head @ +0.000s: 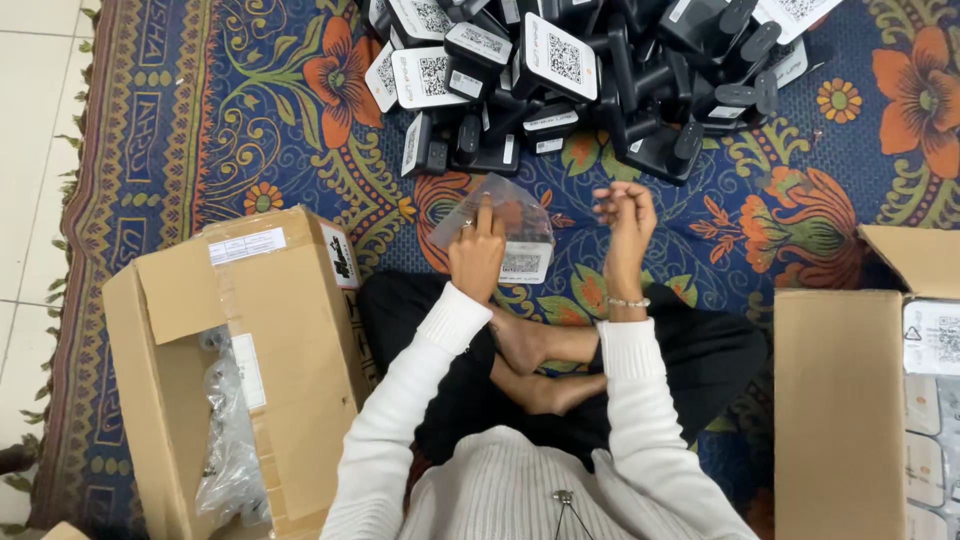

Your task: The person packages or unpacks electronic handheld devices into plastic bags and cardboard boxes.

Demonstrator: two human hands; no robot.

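We are holding a clear bag (492,212) with a labelled pack (525,262) in it, low over the rug (250,130), just short of the black pile (590,80). Our left hand (477,255) is pinching it shut-fingered; our right hand (625,215) is curling loosely, holding nothing we can see. The slick film could be slipping from that one-handed grip. The left box (250,330) is holding plastic wrap (228,440); the right box (850,400) is holding pale packs (930,420).

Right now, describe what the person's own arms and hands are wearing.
Both arms are covered by long white ribbed knit sleeves that end in snug cuffs at the wrists. The left hand shows a small ring on one finger. The right hand is bare, with a thin beaded bracelet around its wrist just above the cuff.
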